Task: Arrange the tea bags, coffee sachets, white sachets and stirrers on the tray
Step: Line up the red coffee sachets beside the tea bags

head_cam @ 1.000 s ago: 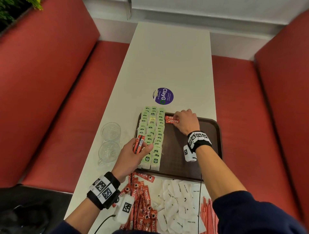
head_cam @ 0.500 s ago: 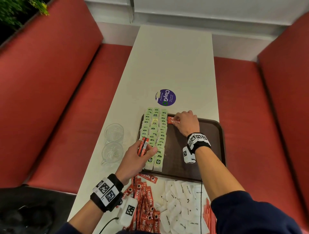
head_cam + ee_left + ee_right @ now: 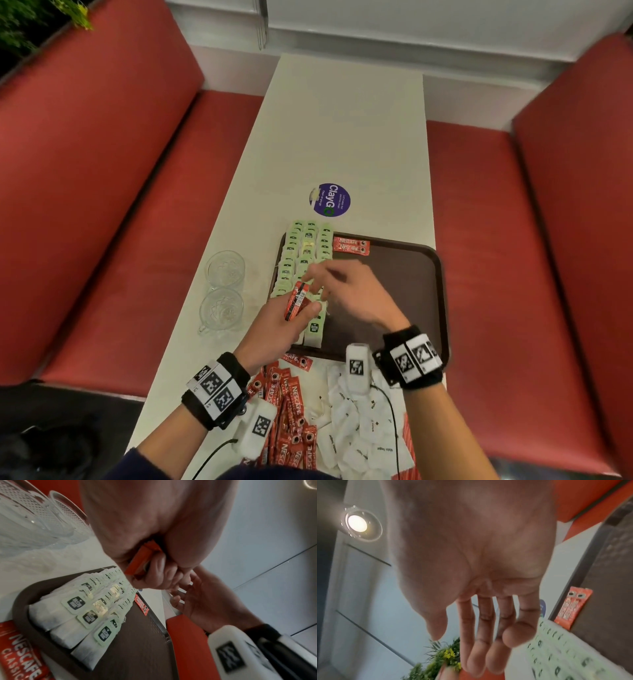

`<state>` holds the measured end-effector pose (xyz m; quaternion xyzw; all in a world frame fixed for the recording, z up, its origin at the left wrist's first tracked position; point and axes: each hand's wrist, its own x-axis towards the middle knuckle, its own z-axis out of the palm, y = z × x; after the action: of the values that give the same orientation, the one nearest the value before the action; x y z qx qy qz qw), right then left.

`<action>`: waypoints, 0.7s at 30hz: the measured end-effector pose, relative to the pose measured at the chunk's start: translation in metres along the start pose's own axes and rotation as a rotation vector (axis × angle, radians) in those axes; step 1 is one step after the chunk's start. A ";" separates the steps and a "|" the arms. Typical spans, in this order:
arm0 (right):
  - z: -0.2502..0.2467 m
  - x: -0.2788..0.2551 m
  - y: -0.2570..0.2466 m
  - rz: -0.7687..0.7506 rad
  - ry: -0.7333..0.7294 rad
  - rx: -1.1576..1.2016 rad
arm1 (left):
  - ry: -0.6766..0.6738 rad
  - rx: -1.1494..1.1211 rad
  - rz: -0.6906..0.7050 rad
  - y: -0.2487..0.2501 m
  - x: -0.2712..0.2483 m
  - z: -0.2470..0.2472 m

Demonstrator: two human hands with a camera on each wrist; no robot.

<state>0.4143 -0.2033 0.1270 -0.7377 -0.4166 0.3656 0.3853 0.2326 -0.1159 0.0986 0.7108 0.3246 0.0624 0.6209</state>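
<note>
Tray: brown tray (image 3: 404, 274) on the white desk (image 3: 342, 137); every place below is given from it
Tea bags: three rows of green-tagged tea bags (image 3: 305, 260) along the tray's left side; the left wrist view shows the printed tags (image 3: 75, 603) close up
Placed coffee sachets: two red sachets (image 3: 351, 245) lie flat at the tray's far edge, just right of the tea bags; the right wrist view shows them side by side (image 3: 573, 607)
Left hand: left hand (image 3: 274, 329) over the tray's near left corner, fingers curled round a small bundle of red coffee sachets (image 3: 297, 300)
Right hand: right hand (image 3: 352, 291) blurred in the head view, above the tray's middle, beside the bundle; the right wrist view shows straight, slightly spread fingers (image 3: 486, 635) holding nothing
Loose stock: red coffee sachets (image 3: 291, 411), white sachets (image 3: 359, 418) and red stirrers (image 3: 409, 445) on the desk nearer than the tray
Glass cups: two (image 3: 224, 291) left of the tray
</note>
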 end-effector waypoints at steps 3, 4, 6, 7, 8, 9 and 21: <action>0.010 -0.021 0.001 -0.039 0.014 0.004 | -0.066 0.029 0.045 0.011 -0.003 0.005; 0.011 -0.025 0.003 -0.045 0.041 0.010 | -0.082 0.052 0.072 0.010 -0.003 0.006; 0.010 -0.034 0.005 -0.037 0.099 0.080 | -0.112 0.092 0.104 0.008 -0.005 0.006; 0.009 -0.038 0.006 -0.037 0.128 0.144 | -0.113 0.085 0.099 0.008 -0.006 0.004; 0.006 -0.043 0.006 -0.041 0.163 0.225 | -0.117 0.059 0.086 0.006 -0.007 0.002; 0.004 -0.049 0.006 -0.053 0.206 0.308 | -0.116 0.025 0.066 0.005 -0.008 0.000; 0.002 -0.087 0.032 -0.293 0.392 0.178 | -0.099 -0.421 -0.011 0.021 -0.010 -0.019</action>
<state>0.3899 -0.2921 0.1167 -0.6895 -0.4024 0.1912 0.5711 0.2237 -0.1054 0.1251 0.5657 0.2775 0.0905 0.7712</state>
